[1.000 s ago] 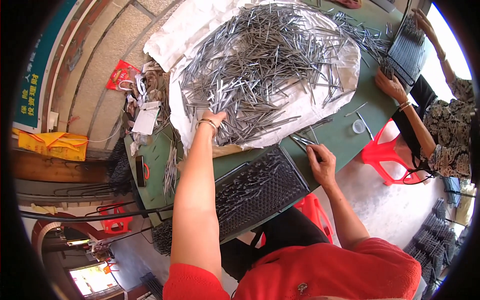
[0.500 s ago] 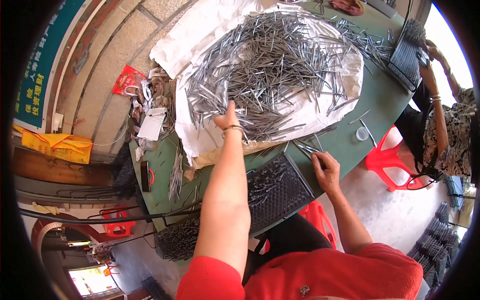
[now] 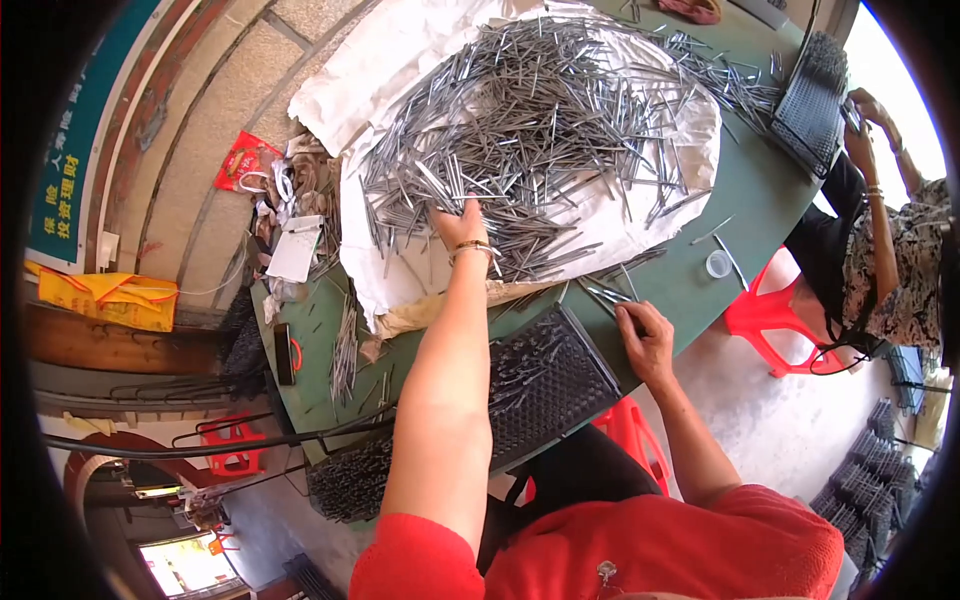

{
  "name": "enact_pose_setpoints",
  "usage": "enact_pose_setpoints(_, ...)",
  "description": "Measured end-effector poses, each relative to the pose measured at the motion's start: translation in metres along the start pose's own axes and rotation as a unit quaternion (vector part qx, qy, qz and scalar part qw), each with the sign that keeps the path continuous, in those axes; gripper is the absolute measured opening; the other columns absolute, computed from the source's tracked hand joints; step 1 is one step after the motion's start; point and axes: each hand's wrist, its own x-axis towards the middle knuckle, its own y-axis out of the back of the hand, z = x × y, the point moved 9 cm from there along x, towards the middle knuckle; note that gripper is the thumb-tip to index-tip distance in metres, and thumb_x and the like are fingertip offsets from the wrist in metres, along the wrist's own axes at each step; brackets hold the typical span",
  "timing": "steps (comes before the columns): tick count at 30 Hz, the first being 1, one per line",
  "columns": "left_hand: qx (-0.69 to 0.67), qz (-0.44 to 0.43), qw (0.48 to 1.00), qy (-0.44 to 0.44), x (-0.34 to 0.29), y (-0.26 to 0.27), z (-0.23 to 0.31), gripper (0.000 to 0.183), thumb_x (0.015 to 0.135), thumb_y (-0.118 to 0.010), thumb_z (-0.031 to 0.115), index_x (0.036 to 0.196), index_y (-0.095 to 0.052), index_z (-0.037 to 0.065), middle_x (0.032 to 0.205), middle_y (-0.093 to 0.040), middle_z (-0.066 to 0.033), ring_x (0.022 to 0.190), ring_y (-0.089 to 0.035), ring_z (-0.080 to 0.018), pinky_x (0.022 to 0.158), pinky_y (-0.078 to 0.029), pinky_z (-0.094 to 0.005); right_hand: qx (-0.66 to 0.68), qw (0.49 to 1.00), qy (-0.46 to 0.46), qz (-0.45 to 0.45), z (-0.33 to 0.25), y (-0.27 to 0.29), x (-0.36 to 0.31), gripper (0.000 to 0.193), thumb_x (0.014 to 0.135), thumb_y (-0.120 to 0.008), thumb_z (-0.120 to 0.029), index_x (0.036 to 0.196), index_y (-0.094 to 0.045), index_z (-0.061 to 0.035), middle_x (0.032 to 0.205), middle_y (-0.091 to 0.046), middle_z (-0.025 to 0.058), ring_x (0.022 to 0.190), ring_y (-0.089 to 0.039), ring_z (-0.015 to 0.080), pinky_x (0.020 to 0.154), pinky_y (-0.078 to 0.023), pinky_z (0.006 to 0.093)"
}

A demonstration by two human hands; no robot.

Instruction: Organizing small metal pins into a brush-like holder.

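A wide heap of thin grey metal rods (image 3: pixel 545 120) covers a white sheet (image 3: pixel 385 270) on the green table (image 3: pixel 690 270). My left hand (image 3: pixel 460 226) reaches to the near left side of the heap, closed round a small bundle of rods (image 3: pixel 440 185) whose ends fan out beyond the fingers. By the table's near edge my right hand (image 3: pixel 648 340) has its fingers curled; whether anything is in them is hidden. A few loose rods (image 3: pixel 605 292) lie just beyond it. Partly covered by my left forearm, a black perforated tray (image 3: pixel 570 395) with dark rods standing in it lies before me.
Another person's hands (image 3: pixel 862 125) work beside a second black tray (image 3: pixel 808 115) at the right. A clear cup (image 3: pixel 718 264) stands near the right edge, above a red stool (image 3: pixel 775 325). Left are a phone (image 3: pixel 284 355), white paper (image 3: pixel 295 250) and a red packet (image 3: pixel 245 160).
My left hand has shifted slightly and turned within the heap, and the rods in it now fan apart. My right hand stays at the table edge. The whole view has moved a little.
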Motion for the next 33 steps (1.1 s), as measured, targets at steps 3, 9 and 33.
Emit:
enact_pose_setpoints(3,-0.05,-0.047,0.994,0.079,0.005,-0.017,0.023,0.03,0.074,-0.068,0.009,0.098,-0.055,-0.003,0.075,-0.063,-0.0094,0.06,-0.059,-0.017,0.058,-0.046,-0.0308,-0.008,1.0,0.001,0.005,0.002,0.007,-0.001,0.007,0.085,-0.063,-0.006,0.088,-0.065,0.0002,0.063,-0.05,0.0063,0.052,-0.046,0.0124,0.049,-0.035,0.0272)
enact_pose_setpoints(9,-0.291,-0.028,0.931,0.219,0.048,-0.017,0.069,0.02,0.071,-0.07,0.013,0.073,-0.055,0.0,0.068,-0.059,-0.0111,0.058,-0.055,-0.022,0.055,-0.047,-0.0405,-0.011,1.0,0.015,-0.001,-0.002,0.005,-0.003,0.008,0.086,-0.063,-0.007,0.089,-0.065,0.0002,0.063,-0.051,0.0054,0.052,-0.047,0.0117,0.049,-0.036,0.0266)
enact_pose_setpoints(33,-0.326,-0.081,0.94,0.065,-0.057,-0.025,0.143,0.021,0.075,-0.067,-0.002,0.091,-0.054,-0.002,0.073,-0.061,-0.0091,0.055,-0.059,-0.0186,0.053,-0.051,-0.0316,0.643,0.663,-0.382,-0.011,-0.047,-0.196,0.098,0.035,0.099,-0.041,-0.034,0.106,-0.062,-0.0065,0.105,-0.062,0.008,0.093,-0.059,0.0203,0.086,-0.047,0.0349)
